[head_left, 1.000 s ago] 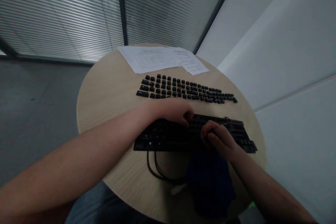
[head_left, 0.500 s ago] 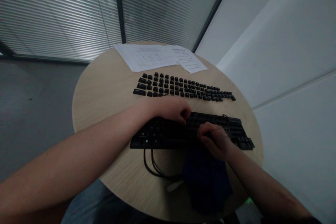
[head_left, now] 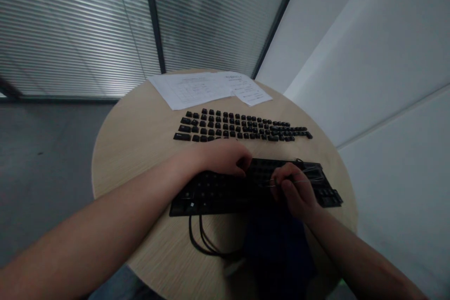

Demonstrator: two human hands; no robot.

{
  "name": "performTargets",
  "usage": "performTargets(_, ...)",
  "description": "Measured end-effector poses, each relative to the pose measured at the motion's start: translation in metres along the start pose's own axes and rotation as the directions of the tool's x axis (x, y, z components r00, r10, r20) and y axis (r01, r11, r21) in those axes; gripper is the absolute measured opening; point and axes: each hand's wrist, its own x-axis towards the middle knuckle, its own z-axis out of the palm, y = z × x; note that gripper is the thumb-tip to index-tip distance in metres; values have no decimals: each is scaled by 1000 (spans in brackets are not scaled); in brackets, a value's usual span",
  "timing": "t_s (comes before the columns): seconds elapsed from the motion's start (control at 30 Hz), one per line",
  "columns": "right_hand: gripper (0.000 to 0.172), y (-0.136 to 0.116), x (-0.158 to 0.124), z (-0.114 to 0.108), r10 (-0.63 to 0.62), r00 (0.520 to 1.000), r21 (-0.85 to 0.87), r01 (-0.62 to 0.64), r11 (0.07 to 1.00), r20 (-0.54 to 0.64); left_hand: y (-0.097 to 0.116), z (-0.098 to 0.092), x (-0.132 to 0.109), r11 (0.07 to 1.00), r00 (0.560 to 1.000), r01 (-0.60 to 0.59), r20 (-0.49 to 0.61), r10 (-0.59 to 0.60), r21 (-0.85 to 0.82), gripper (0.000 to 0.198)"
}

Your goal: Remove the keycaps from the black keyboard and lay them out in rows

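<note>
A black keyboard lies on the round table, many of its keys off in the middle. Over its upper middle my left hand rests with fingers curled in; whatever they hold is hidden. My right hand is closed on a wire keycap puller, whose thin wires stick out on both sides of the fingers, just above the keyboard's right half. Beyond the keyboard, loose black keycaps are laid out in rows.
Printed papers lie at the table's far edge. A black cable loops from the keyboard's near side toward a dark blue cloth-like thing. A white wall stands close on the right.
My right hand has turned and shifted slightly right, so the puller's wires show more plainly. My left hand stays in place on the keyboard. The view has tilted a little upward.
</note>
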Motion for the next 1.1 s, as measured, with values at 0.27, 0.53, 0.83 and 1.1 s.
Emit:
performTargets(0.27,17,-6,3,-2,-85,993,-197,69,978,-77,28,-6,-11,991,977,-135,-172,129,-20,12)
performTargets(0.53,4,-23,12,-4,-315,948,-449,303,841,48,41,2,-8,998,969,-65,-237,66,10,14)
performTargets(0.83,9,-32,24,-16,-330,938,-605,206,770,-101,28,-21,-17,999,895,-38,-443,45,25,9)
performTargets(1.1,11,-29,27,-27,-291,942,-568,150,809,-165,-2,-43,16,967,930,139,-365,-53,215,18)
